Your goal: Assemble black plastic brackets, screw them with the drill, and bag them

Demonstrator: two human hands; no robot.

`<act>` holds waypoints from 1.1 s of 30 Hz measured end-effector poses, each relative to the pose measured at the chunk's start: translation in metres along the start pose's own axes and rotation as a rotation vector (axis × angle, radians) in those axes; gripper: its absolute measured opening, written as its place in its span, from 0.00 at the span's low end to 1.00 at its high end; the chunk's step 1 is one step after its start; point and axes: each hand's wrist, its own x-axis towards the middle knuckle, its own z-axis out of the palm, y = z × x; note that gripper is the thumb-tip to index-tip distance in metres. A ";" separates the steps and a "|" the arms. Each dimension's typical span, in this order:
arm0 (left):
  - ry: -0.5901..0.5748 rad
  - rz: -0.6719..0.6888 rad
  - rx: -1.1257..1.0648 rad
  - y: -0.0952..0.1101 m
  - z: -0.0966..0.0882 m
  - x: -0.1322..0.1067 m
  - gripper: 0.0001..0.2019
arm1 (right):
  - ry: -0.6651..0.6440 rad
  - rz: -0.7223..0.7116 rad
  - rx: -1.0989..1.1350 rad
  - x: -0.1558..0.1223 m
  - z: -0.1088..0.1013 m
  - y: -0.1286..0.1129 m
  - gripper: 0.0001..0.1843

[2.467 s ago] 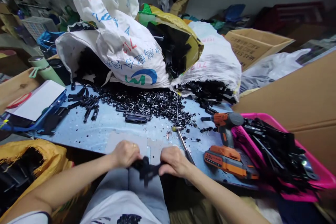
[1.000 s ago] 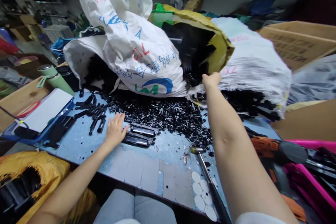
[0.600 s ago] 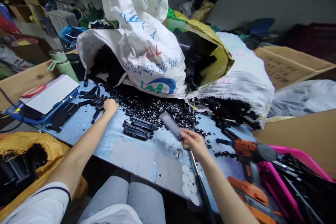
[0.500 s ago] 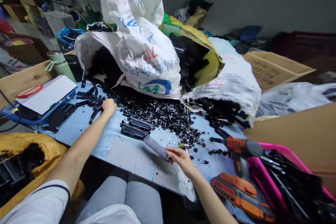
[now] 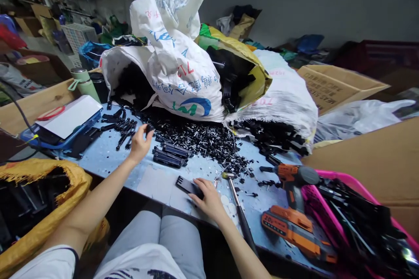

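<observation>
My left hand (image 5: pixel 140 144) is raised a little over the bench, its fingers closed on a small black plastic part (image 5: pixel 149 128). Near the bench's front edge, my right hand (image 5: pixel 208 199) grips one end of a flat black plastic piece (image 5: pixel 186 184) with slots at its far end. The piece lies low over the pale board; whether it touches cannot be made out. Between the hands, a few long black pieces (image 5: pixel 168 158) lie side by side. A heap of small black parts with metal pins (image 5: pixel 212 144) spreads behind them. Loose black link parts (image 5: pixel 126 128) are left of my left hand.
A hammer (image 5: pixel 240 213) lies right of my right hand. Beyond it are an orange cordless drill (image 5: pixel 291 178) and a pink basket (image 5: pixel 330 222) of black parts. White sacks (image 5: pixel 183 69) stand at the back; a blue tray (image 5: pixel 70 135) sits left.
My left hand has drawn back from the link parts with a small black part. My right hand has lowered the flat piece toward the front edge and turned over it. The hammer now shows fully.
</observation>
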 end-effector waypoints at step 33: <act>-0.658 -0.882 -0.948 0.042 0.013 -0.104 0.19 | 0.228 0.290 -0.010 0.026 0.009 -0.017 0.24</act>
